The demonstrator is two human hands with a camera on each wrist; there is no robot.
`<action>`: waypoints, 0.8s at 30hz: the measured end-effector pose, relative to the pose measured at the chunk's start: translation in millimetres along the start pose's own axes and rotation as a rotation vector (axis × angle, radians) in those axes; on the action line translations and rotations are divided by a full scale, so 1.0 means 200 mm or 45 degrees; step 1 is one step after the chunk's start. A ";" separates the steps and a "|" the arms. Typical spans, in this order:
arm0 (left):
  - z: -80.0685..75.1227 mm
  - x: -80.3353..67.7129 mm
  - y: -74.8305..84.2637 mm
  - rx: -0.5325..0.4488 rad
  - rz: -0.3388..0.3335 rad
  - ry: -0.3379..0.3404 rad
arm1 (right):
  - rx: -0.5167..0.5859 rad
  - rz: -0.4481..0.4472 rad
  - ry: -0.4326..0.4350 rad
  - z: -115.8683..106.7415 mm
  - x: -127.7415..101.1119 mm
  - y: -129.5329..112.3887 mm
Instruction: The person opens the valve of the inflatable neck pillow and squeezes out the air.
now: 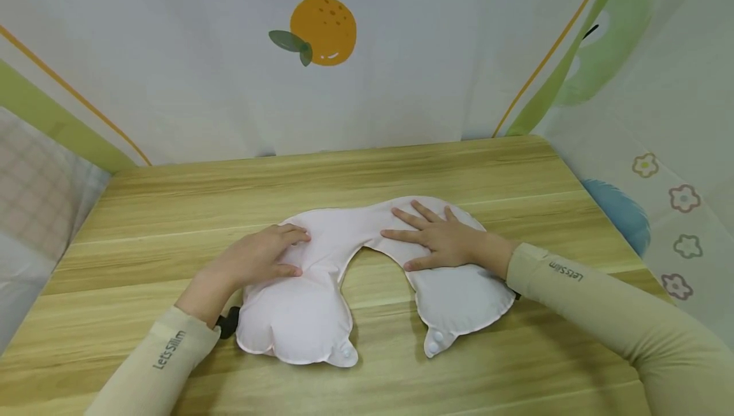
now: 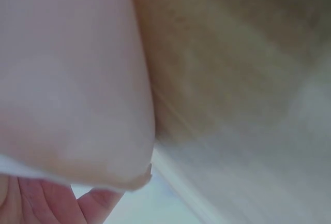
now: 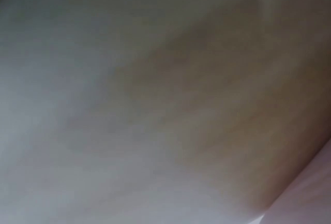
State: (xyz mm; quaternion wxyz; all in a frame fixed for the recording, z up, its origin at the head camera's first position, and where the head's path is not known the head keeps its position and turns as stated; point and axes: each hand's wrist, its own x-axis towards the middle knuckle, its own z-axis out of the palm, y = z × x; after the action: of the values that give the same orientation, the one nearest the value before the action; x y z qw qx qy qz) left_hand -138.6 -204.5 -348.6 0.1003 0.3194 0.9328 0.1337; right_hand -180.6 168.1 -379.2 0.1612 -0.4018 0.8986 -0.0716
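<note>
A pale pink U-shaped neck pillow (image 1: 292,317) lies on the wooden table (image 1: 378,320), its two ends toward me. Snap buttons show on the tab at each end. My left hand (image 1: 260,257) rests on the pillow's left side, fingers and thumb slightly bent on the fabric. Over its right side my right hand (image 1: 444,241) lies flat with fingers spread. In the left wrist view the pillow (image 2: 72,79) fills the left side, with part of my left hand (image 2: 49,203) below its edge. The right wrist view is blurred, with pillow fabric (image 3: 307,195) at the lower right.
Behind the table hangs a white curtain (image 1: 401,85) printed with an orange and green bands. More printed fabric (image 1: 631,116) covers the right side. A black wrist strap (image 1: 228,322) shows beside the left sleeve (image 1: 166,358). The right sleeve (image 1: 596,301) reaches in from the right.
</note>
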 end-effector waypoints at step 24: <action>0.00 -0.01 -0.01 0.039 -0.020 -0.024 | 0.017 0.014 0.048 -0.04 -0.07 0.01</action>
State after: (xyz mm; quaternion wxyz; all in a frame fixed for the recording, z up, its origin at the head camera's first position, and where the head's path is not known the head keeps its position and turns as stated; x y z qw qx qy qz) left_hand -138.9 -206.6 -348.3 0.1053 0.3147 0.9363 0.1154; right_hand -176.6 180.5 -368.2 0.1474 -0.3943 0.9032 -0.0841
